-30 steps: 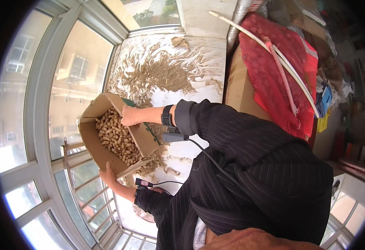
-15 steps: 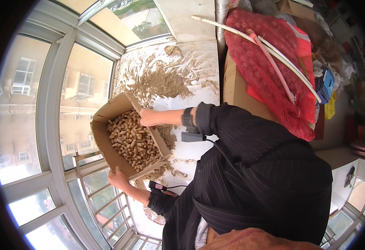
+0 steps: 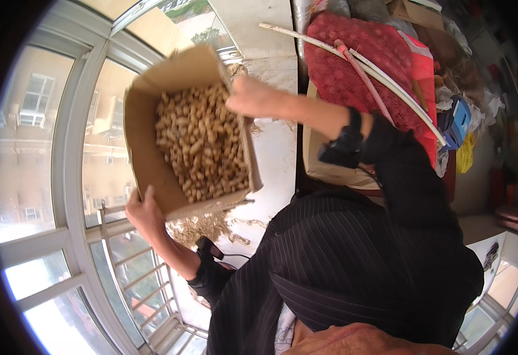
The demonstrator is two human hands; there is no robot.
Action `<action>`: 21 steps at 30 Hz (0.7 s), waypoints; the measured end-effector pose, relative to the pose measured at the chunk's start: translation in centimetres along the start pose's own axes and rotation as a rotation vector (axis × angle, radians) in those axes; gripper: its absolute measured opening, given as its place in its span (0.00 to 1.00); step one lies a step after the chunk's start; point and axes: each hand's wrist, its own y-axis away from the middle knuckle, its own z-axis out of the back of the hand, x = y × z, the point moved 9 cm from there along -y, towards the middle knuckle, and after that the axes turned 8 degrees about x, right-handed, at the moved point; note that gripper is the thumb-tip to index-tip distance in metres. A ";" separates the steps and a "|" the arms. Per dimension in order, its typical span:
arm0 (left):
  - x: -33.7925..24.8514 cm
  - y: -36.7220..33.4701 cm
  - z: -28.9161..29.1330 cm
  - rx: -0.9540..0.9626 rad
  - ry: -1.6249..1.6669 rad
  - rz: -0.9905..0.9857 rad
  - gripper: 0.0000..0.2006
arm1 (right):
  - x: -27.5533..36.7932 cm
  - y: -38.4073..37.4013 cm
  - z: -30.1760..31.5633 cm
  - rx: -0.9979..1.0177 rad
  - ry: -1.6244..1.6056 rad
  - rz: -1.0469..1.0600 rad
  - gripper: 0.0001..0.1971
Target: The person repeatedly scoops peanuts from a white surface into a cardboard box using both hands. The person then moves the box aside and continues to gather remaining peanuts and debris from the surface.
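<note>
An uncovered cardboard box, partly filled with unshelled peanuts, is held up between my two hands. My left hand grips its near left corner, with the thumb over the rim and the other fingers mostly hidden behind the wall. My right hand is closed on the rim at the far right. The peanuts lie heaped toward the right side of the box, leaving bare cardboard at its left. Beneath the box, its near edge partly covers brown dirt and debris on a white surface.
Windows with pale frames run along the left, above a metal railing. A red mesh sack stands at the far right with long white sticks lying on it. Beside it are a blue box and plastic bags.
The box has risen toward me and looks larger, hiding most of the dirt pile behind it. Both hands have moved up with it, still gripping its edges.
</note>
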 end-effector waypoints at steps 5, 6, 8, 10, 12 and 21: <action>-11.3 0.3 -0.3 0.011 0.209 -0.244 0.13 | 3.2 8.1 12.7 -0.179 0.246 0.120 0.15; -13.5 0.4 -0.7 0.013 0.214 -0.296 0.13 | 4.1 10.6 15.0 -0.202 0.315 0.183 0.14; -17.7 0.6 -1.7 0.038 0.279 -0.415 0.13 | 3.5 13.7 19.3 -0.366 0.230 0.117 0.14; -21.3 0.7 -3.7 0.094 0.323 -0.498 0.16 | 3.4 17.4 23.3 -0.423 0.222 0.103 0.15; -24.8 0.4 -6.4 0.142 0.316 -0.567 0.18 | 3.5 21.3 26.7 -0.489 0.324 0.127 0.16; -35.9 3.0 -20.5 0.316 0.220 -0.587 0.11 | -9.7 29.9 37.1 -0.793 0.128 -0.244 0.11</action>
